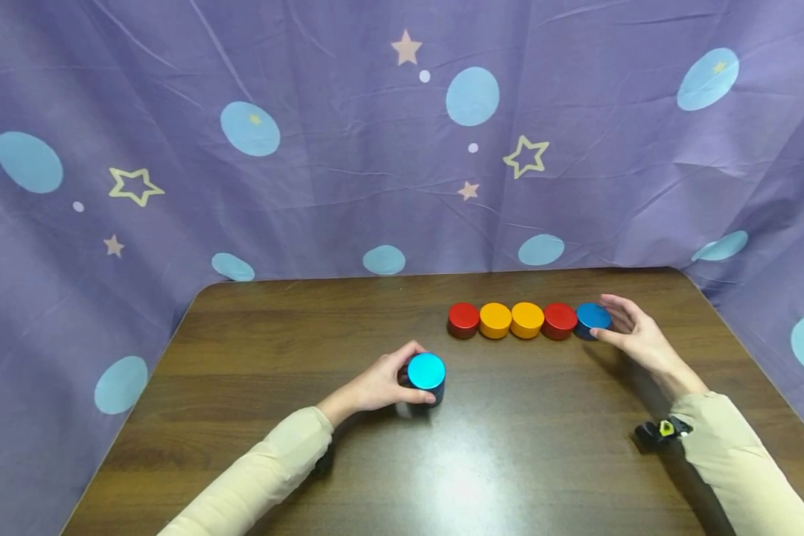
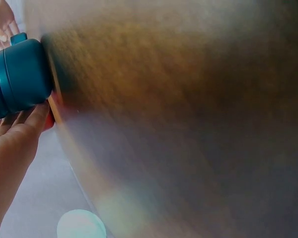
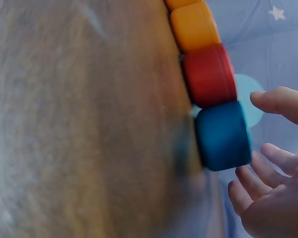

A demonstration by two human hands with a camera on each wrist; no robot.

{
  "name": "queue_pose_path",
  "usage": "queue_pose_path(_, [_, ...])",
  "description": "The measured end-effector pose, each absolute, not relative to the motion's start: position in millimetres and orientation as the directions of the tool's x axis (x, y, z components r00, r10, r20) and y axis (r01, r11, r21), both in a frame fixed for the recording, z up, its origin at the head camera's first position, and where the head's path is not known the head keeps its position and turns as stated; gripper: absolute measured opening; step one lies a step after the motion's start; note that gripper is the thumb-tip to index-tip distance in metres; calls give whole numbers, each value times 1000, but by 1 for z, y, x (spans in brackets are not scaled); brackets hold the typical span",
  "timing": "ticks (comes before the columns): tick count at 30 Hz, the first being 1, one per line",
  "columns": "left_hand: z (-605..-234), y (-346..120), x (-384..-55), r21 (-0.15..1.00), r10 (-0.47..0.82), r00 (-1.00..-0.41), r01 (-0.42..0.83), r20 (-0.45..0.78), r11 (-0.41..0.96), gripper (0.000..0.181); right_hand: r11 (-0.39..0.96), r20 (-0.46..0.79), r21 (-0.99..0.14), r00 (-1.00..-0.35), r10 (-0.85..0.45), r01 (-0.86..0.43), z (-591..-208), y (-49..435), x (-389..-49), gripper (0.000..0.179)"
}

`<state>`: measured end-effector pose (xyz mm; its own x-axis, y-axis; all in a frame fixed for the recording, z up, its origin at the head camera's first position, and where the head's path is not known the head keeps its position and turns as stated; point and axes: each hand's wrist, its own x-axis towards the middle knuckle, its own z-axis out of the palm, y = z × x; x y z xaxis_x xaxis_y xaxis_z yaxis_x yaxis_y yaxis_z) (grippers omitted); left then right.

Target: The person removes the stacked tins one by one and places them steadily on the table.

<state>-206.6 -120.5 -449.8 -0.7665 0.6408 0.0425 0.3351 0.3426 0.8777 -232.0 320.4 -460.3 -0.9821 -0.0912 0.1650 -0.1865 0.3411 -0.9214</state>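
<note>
My left hand (image 1: 378,383) grips a stack of blue round tins (image 1: 426,371) upright over the middle of the table, thumb on the near side and fingers on the far side. Two tins (image 2: 26,74) of that stack show in the left wrist view. At the right end of a row, my right hand (image 1: 636,339) is beside a single blue tin (image 1: 592,320). Its fingers are spread and loosely bent; in the right wrist view the thumb (image 3: 275,101) stands off the blue tin (image 3: 223,136), with the other fingertips close at its edge.
Left of the single blue tin, touching in a line, are a red tin (image 1: 559,321), two yellow tins (image 1: 527,320) and another red tin (image 1: 464,320). The brown wooden table (image 1: 275,335) ends at a purple curtain (image 1: 321,149). A black wrist device (image 1: 663,432) sits by the right sleeve.
</note>
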Motion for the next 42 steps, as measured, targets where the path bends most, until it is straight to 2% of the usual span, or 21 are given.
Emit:
queue_pose_path(8, [-450, -120, -206, 874, 638, -768, 342, 48, 346, 55, 421, 237, -868, -965, -113, -262, -445, 313, -225, 67])
queue_pose_path(15, [-450, -119, -207, 861, 637, -769, 359, 54, 360, 56, 481, 238, -831, -960, -148, -280, -434, 302, -220, 70])
queue_pose_path(22, [-448, -120, -207, 848, 648, -760, 373, 48, 375, 58, 469, 276, -816, -941, -195, -337, -427, 291, -215, 67])
queue_pose_path(31, [-450, -127, -207, 819, 658, -752, 400, 36, 412, 73, 435, 273, -829, -933, -233, -351, -419, 279, -209, 65])
queue_pose_path(42, [-453, -138, -207, 705, 684, -727, 516, 61, 487, 84, 357, 308, -844, -907, -288, -400, -420, 263, -203, 61])
